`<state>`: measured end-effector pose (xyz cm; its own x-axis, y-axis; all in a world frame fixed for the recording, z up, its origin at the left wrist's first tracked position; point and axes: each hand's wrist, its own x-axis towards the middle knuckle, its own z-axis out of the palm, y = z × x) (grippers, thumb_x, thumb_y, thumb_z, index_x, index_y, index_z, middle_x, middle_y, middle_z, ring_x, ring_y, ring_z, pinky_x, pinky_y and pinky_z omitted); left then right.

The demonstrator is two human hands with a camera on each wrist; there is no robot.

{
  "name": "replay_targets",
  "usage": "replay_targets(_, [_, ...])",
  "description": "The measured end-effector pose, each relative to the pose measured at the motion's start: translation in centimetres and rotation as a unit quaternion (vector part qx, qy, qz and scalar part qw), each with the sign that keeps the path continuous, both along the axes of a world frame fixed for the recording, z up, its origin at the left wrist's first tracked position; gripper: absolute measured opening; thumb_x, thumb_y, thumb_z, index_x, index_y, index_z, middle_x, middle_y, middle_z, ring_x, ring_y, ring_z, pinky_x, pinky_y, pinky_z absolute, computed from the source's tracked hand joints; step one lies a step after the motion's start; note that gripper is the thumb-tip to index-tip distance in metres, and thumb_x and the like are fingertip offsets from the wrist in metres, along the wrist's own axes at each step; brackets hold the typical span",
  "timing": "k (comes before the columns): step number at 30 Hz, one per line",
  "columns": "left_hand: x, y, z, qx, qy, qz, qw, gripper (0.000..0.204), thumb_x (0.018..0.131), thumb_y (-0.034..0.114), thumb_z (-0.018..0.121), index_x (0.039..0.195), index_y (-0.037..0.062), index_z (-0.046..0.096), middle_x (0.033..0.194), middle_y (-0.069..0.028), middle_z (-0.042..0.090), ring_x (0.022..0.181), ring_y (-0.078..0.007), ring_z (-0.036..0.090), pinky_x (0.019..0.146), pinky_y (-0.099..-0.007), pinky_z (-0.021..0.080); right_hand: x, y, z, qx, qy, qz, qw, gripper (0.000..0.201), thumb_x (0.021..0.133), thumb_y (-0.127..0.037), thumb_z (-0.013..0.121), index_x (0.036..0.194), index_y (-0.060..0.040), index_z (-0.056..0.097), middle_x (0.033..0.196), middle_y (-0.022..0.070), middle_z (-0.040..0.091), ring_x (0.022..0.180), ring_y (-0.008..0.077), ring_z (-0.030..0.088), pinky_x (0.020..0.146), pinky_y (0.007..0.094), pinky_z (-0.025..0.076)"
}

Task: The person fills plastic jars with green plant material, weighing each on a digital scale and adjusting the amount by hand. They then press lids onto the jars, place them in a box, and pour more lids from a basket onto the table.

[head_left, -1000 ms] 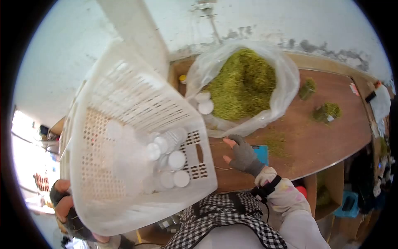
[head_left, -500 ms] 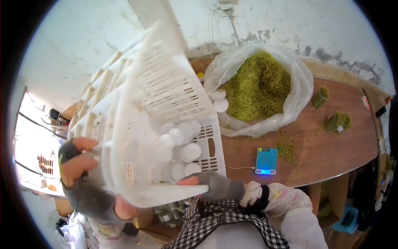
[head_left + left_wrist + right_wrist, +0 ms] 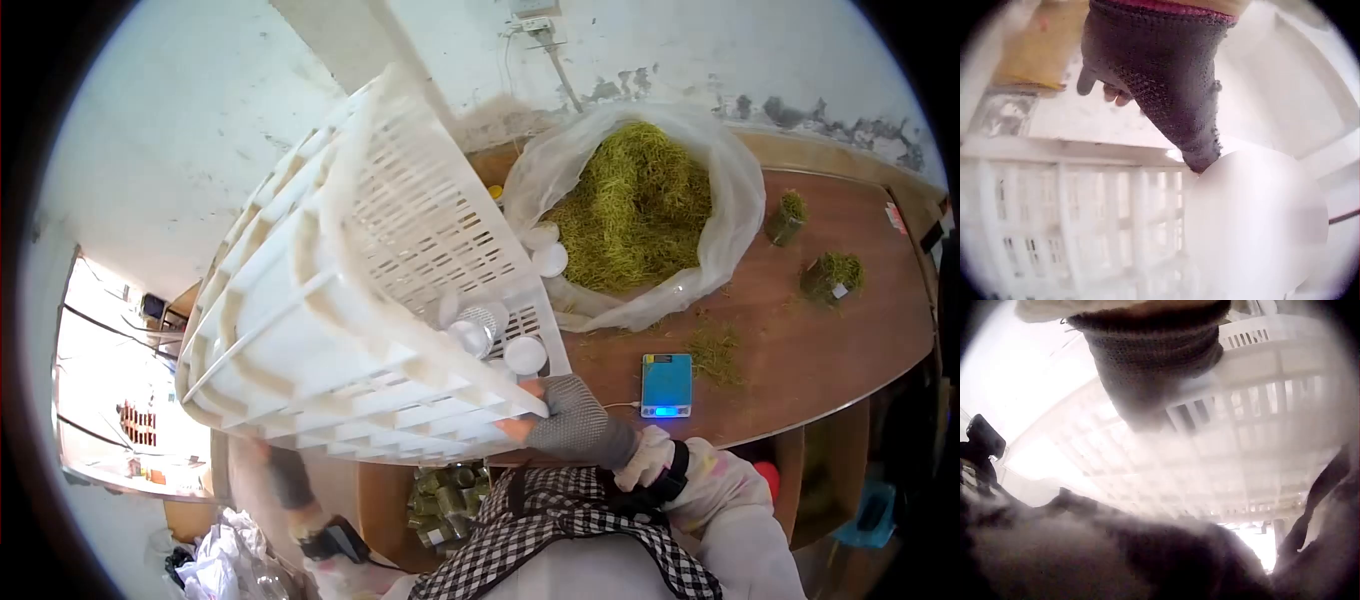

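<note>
A white slatted plastic basket (image 3: pixel 400 290) is tilted up at the left, with several round white-lidded clear containers (image 3: pixel 525 355) inside. My right hand (image 3: pixel 580 420), in a grey fingerless glove, grips the near rim corner; the right wrist view shows the glove (image 3: pixel 1154 375) against the slatted side. My left hand (image 3: pixel 290 478) is low at the far left below the basket, its fingers hidden in the head view. In the left wrist view, the dark-gloved hand (image 3: pixel 1160 75) has its thumb against the basket (image 3: pixel 1085 153), other fingers bent and partly hidden.
A clear bag (image 3: pixel 740 210) of green dried plant material (image 3: pixel 640 210) stands on the brown table (image 3: pixel 800 370). A lit blue scale (image 3: pixel 667 380) and two filled containers (image 3: pixel 787 218) are to the right. Below the table edge, a cardboard box (image 3: pixel 385 510) holds filled containers (image 3: pixel 450 500).
The basket has tipped further, turning its ribbed underside into view. My right hand has moved from the table to the basket's rim. My left hand has dropped lower, beneath the basket.
</note>
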<state>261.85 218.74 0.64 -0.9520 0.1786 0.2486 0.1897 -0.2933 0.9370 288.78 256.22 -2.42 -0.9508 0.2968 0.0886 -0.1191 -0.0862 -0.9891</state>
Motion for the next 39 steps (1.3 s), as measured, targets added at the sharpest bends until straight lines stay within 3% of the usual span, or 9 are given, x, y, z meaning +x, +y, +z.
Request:
replay_targets(3, [3.5,3.8,-2.9,-0.042,-0.001,0.049,0.998,0.065,0.105,0.045,0.048,0.155,0.0055,0.032,0.15,-0.0116,0.045,0.137,-0.0265,0.043,0.115,-0.0396,0.033,-0.2,0.0,0.0,0.019,-0.002,0.005,1.0,0.032,0.087,-0.029,0.074,0.101,-0.0007,0.073,0.077,0.01,0.071,0.071,0.0134,0.066,0.066,0.0317,0.052])
replay_targets(8, [3.6,5.9,-0.3,-0.207,0.047,0.15,0.966,0.058,0.106,0.04,0.048,0.15,0.0018,0.039,0.144,-0.0125,0.049,0.126,-0.0237,0.05,0.104,-0.0348,0.041,0.2,1.4,0.8,0.049,-0.055,-0.008,0.997,0.035,0.087,-0.031,0.077,0.104,-0.0003,0.071,0.086,0.0091,0.072,0.081,0.0133,0.066,0.074,0.0314,0.053])
replay_targets(11, [3.2,6.7,0.2,-0.231,0.135,0.14,0.953,0.058,0.106,0.04,0.047,0.148,-0.0006,0.041,0.143,-0.0133,0.05,0.123,-0.0222,0.052,0.102,-0.0343,0.043,1.6,2.7,-0.2,-0.127,0.005,0.015,0.992,0.043,0.085,-0.029,0.08,0.113,-0.0001,0.067,0.103,0.012,0.071,0.093,0.0173,0.066,0.084,0.0325,0.053])
replay_targets(15, [4.5,9.2,2.9,-0.232,0.136,0.128,0.955,0.06,0.107,0.042,0.044,0.148,-0.0017,0.042,0.146,-0.0137,0.049,0.129,-0.0237,0.051,0.109,-0.0372,0.04,4.1,6.5,-5.5,0.072,0.015,0.024,0.997,0.054,0.082,-0.027,0.084,0.124,-0.001,0.063,0.118,0.0161,0.068,0.11,0.0258,0.066,0.096,0.0388,0.051])
replay_targets(17, [5.4,11.0,4.7,-0.225,0.126,0.132,0.957,0.061,0.108,0.043,0.041,0.148,-0.002,0.042,0.144,-0.014,0.051,0.128,-0.0234,0.052,0.109,-0.0371,0.041,5.9,7.5,-9.5,0.135,-0.096,0.018,0.986,0.054,0.083,-0.029,0.083,0.125,-0.0017,0.063,0.119,0.017,0.068,0.113,0.0264,0.066,0.097,0.0391,0.05])
replay_targets(23, [9.1,13.8,9.3,-0.303,0.128,0.127,0.936,0.062,0.109,0.043,0.036,0.149,-0.0048,0.039,0.142,-0.0167,0.052,0.126,-0.0246,0.054,0.106,-0.0376,0.044,7.8,8.3,-13.6,-0.093,-0.166,0.061,0.98,0.052,0.086,-0.029,0.081,0.127,-0.002,0.064,0.119,0.0148,0.071,0.112,0.0228,0.066,0.098,0.0361,0.049])
replay_targets(24, [10.4,14.8,9.9,-0.401,0.194,0.188,0.875,0.06,0.109,0.041,0.037,0.149,-0.0054,0.038,0.141,-0.0178,0.052,0.125,-0.0249,0.054,0.106,-0.0381,0.044,7.9,8.5,-13.9,-0.098,-0.161,0.066,0.98,0.052,0.086,-0.029,0.081,0.127,-0.002,0.064,0.119,0.0148,0.071,0.112,0.0228,0.066,0.098,0.0361,0.049])
replay_targets(28, [14.3,19.5,14.4,-0.252,0.099,0.148,0.951,0.059,0.105,0.037,0.05,0.145,-0.0056,0.042,0.137,-0.0185,0.056,0.121,-0.0261,0.059,0.098,-0.0377,0.05,8.8,8.5,-14.4,-0.172,-0.099,0.067,0.978,0.049,0.086,-0.027,0.081,0.125,0.0005,0.066,0.116,0.0137,0.072,0.109,0.0199,0.066,0.099,0.035,0.049])
replay_targets(39, [19.4,26.4,19.8,-0.251,0.194,0.04,0.947,0.058,0.102,0.04,0.056,0.141,-0.0027,0.048,0.127,-0.0153,0.063,0.11,-0.0241,0.066,0.091,-0.0362,0.056,9.2,10.4,-13.1,-0.197,-0.008,0.056,0.979,0.046,0.086,-0.021,0.079,0.124,0.0007,0.066,0.115,0.0133,0.073,0.109,0.02,0.065,0.097,0.0354,0.05])
